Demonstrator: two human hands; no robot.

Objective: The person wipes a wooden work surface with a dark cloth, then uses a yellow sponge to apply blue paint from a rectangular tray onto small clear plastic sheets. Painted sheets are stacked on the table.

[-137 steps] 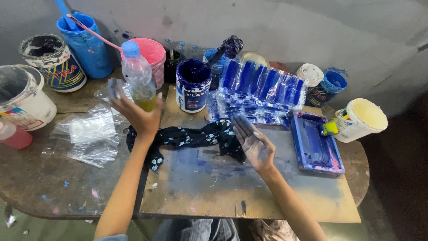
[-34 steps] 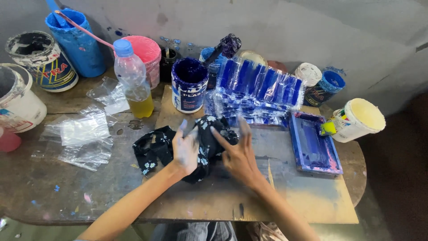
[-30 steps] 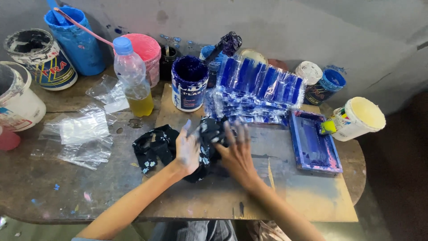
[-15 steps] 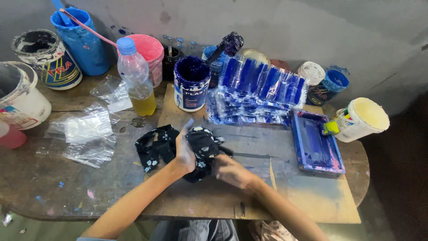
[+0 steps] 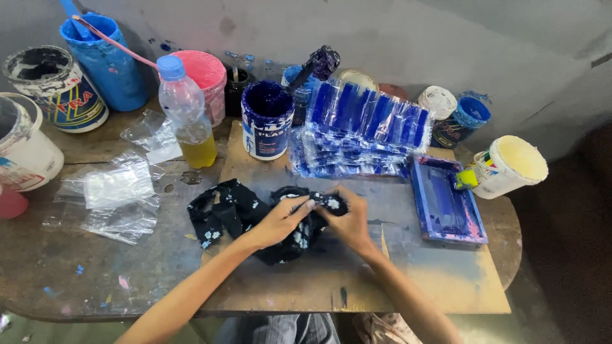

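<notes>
A dark, paint-stained rag (image 5: 226, 210) lies bunched on a wooden board (image 5: 414, 280) in the middle of the table. My left hand (image 5: 277, 223) presses on the rag's right part, fingers curled into the cloth. My right hand (image 5: 347, 220) meets it from the right and pinches a raised fold of the same rag. Both hands are smeared with dark blue paint.
A blue paint can (image 5: 266, 120), a stack of blue-stained plastic bags (image 5: 360, 130) and a blue printing frame (image 5: 446, 200) sit behind and right of the hands. A bottle of yellow liquid (image 5: 188, 121), several paint buckets and clear plastic bags (image 5: 118, 194) fill the left side. A white tub (image 5: 510, 167) stands at the right.
My hands, flat and spread on the rag a second ago, have closed together and gathered it. Earlier, the left hand was up by the bottle.
</notes>
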